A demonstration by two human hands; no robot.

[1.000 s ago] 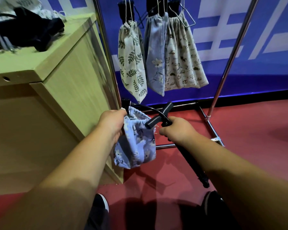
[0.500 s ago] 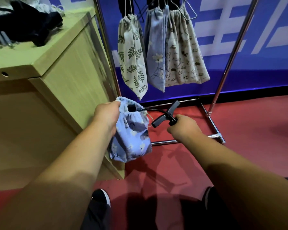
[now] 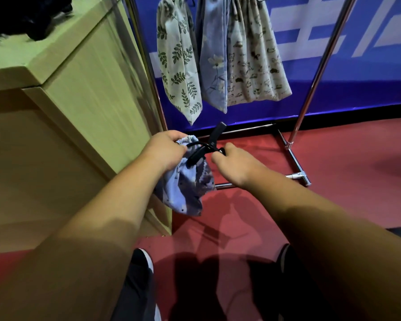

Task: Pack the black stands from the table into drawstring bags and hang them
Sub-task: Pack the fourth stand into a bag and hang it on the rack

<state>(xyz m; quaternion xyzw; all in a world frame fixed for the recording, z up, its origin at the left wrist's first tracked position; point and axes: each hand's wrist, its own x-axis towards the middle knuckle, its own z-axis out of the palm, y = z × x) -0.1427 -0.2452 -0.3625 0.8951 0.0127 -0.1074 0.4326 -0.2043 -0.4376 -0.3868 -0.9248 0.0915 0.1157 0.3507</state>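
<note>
Head view, one entry per item.

1. Left hand [image 3: 166,150]: just left of frame centre, about 10 o'clock from it. Fingers and thumb are curled and pinch the gathered rim of the blue drawstring bag [image 3: 188,186].
2. Blue drawstring bag: pale blue printed cloth. It hangs from the left hand's grip in front of the counter's corner, clear of the floor, with its body sagging toward 6 o'clock.
3. Black stand [image 3: 215,135]: at the bag's mouth, between the two hands. One arm points to 1 o'clock; the lower end lies against the bag's cloth. A thin black loop arcs from the bag's rim to the stand. How much of the stand sits inside the bag cannot be told.
4. Right hand [image 3: 236,165]: at 3 o'clock of the bag's mouth, fingers curled round the stand's stem.
5. Leaf-print bag [image 3: 178,61], blue floral bag [image 3: 214,61] and cream animal-print bag [image 3: 252,56]: at 12 o'clock, hanging side by side and touching, tops out of frame.
6. Chrome rack [image 3: 320,66]: slanted post at 2 o'clock, base bars on the floor beyond the hands.
7. Counter [image 3: 56,49]: light wood, at 9 to 11 o'clock. Dark items [image 3: 28,15] lie on its top at the frame's corner, too blurred to name.
8. Red floor [image 3: 345,170]; blue wall banner [image 3: 368,77].
</note>
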